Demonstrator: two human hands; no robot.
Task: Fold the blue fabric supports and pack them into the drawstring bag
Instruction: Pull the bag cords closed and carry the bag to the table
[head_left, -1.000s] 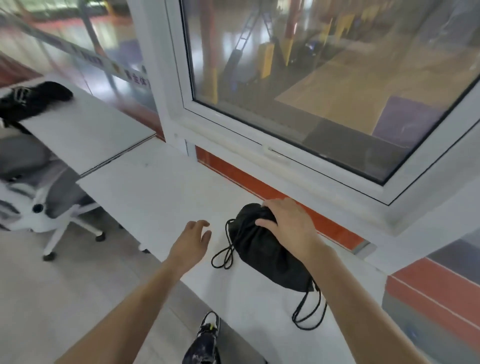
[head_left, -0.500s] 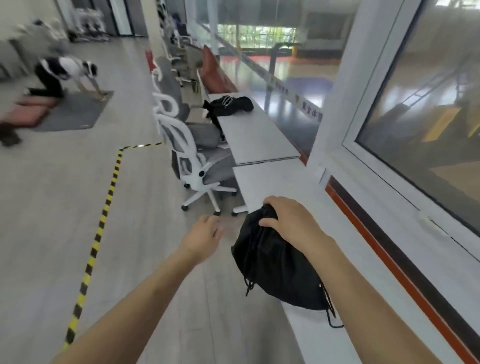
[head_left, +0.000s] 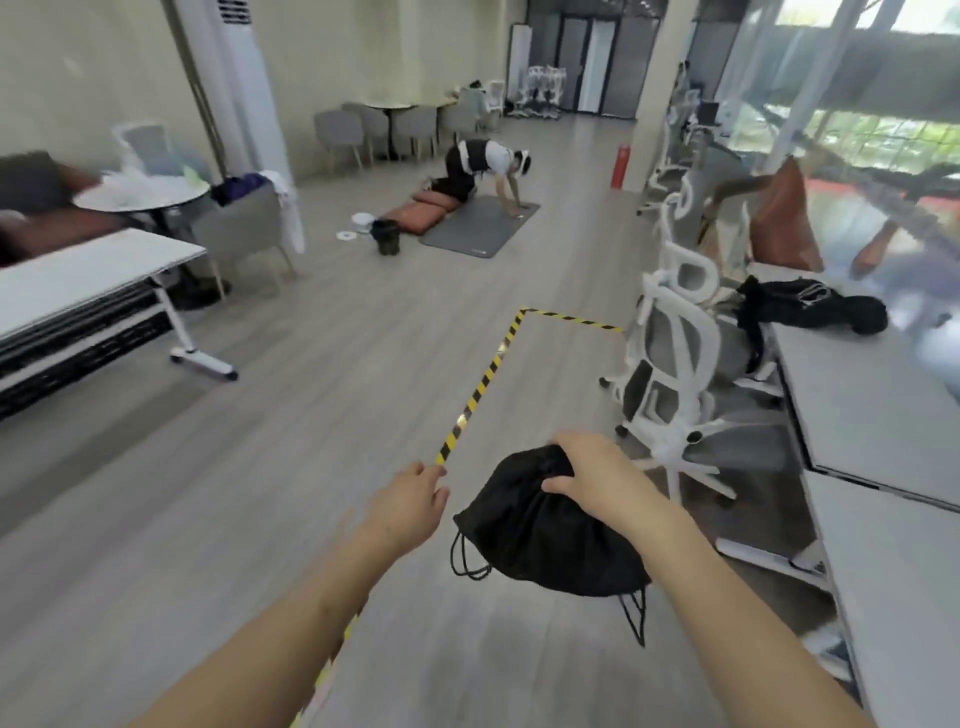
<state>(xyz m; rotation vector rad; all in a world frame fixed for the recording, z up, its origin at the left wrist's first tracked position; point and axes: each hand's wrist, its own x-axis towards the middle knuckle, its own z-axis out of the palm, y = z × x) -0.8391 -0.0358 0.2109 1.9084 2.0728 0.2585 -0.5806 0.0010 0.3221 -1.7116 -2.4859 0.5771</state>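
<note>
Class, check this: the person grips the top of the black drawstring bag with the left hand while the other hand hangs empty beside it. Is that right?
Not quite. In the head view the right hand grips the top of the black drawstring bag; the left hand is the empty one beside it.

Grey floor (head_left: 260, 519) under me, yellow-black tape (head_left: 480, 387) running across it; the white surface (head_left: 883, 415) on my right carries a black bundle (head_left: 810, 306).

White office chairs (head_left: 675, 364), grey mat (head_left: 480, 228), possibly cushions (head_left: 423, 210), hazard tape (head_left: 480, 382)
</note>
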